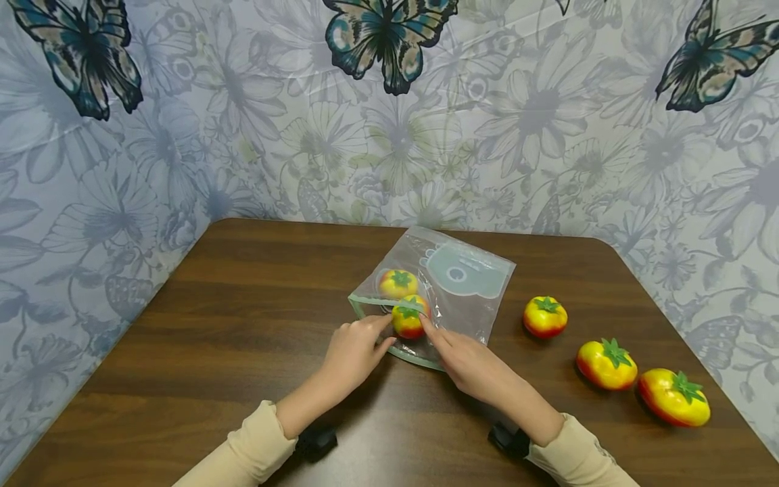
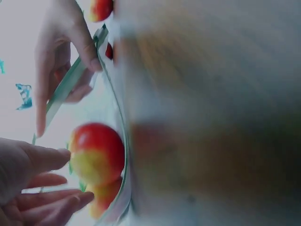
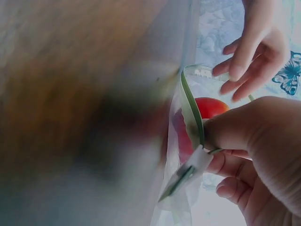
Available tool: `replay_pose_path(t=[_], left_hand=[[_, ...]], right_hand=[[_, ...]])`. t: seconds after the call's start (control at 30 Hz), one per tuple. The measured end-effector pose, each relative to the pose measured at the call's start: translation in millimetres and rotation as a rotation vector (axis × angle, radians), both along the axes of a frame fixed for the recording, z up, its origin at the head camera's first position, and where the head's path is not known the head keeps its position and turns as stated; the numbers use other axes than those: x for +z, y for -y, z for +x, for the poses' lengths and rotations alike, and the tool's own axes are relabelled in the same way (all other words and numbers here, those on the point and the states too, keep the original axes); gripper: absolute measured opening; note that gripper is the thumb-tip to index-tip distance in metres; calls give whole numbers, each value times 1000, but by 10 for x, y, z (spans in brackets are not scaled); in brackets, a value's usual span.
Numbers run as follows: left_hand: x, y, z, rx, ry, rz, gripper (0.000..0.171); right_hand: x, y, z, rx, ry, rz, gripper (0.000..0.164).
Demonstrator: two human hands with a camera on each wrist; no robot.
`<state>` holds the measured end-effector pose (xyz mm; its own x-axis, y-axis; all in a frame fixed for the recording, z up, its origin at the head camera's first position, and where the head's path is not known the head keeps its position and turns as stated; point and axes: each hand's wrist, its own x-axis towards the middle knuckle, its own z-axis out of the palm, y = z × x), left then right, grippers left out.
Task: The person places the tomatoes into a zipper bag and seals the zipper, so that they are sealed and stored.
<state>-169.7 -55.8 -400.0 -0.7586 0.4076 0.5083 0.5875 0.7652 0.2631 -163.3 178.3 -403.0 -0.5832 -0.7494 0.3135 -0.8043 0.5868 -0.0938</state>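
A clear zip bag (image 1: 462, 314) with a green-edged mouth and a pale printed patch lies on the table, its mouth towards me. Inside it sits one yellow-and-red toy tomato (image 1: 395, 287) with a green leafy top. A second toy tomato (image 1: 406, 327) is just within the mouth, in front of the first. My left hand (image 1: 354, 348) is beside this second tomato, fingers extended and fingertips close to its side in the left wrist view. My right hand (image 3: 254, 136) pinches the bag's green edge between thumb and fingers, holding the mouth apart.
Three more toy tomatoes stand on the brown wooden table (image 1: 243, 304) right of the bag: a nearer-to-bag one (image 1: 541, 321), a middle one (image 1: 599, 368) and an outermost one (image 1: 669, 402). A floral cloth with butterflies (image 1: 389, 40) hangs behind the table's far edge.
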Motion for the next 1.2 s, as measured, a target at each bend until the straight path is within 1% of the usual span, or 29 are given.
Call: replay_pose_path(t=[0.07, 0.13, 0.2, 0.27, 0.33, 0.4, 0.53, 0.6, 0.7, 0.77, 0.87, 1.0, 1.13, 1.2], left_hand=[[36, 75, 34, -14, -50, 1, 31], [70, 150, 35, -41, -98, 4, 29], [102, 218, 14, -77, -131, 2, 28], [129, 271, -31, -133, -149, -3, 28], [136, 313, -94, -187, -142, -19, 28], [135, 344, -162, -237, -112, -41, 28], [109, 383, -283, -289, -45, -119, 28], [94, 395, -330, -300, -26, -157, 30], [59, 408, -390, -309, -23, -192, 35], [29, 411, -424, -307, -24, -197, 40], [-10, 408, -465, -293, -36, -174, 48], [-34, 400, -485, -265, -52, -145, 55], [-29, 395, -470, -233, -76, -184, 63], [-20, 390, -458, -220, -91, -205, 64]], right_hand=[[6, 1, -1, -2, 2, 2, 80], [7, -1, -4, -1, 2, 1, 80], [3, -3, -5, 3, 5, -1, 80], [8, -5, -4, 4, 8, 1, 81], [10, -4, -5, 5, 9, 3, 82], [7, -2, -7, 8, 7, 5, 83], [3, -3, -4, 16, 3, 9, 85], [3, -3, -4, 19, 0, 6, 85], [-3, 1, -8, 26, -6, 0, 84], [-1, -1, -5, 24, -10, 1, 84], [3, -6, 0, 22, -11, 4, 85], [5, -12, 3, 17, -2, 4, 86], [9, -18, 5, 18, -2, 2, 87], [8, -23, 6, 23, -5, -5, 87]])
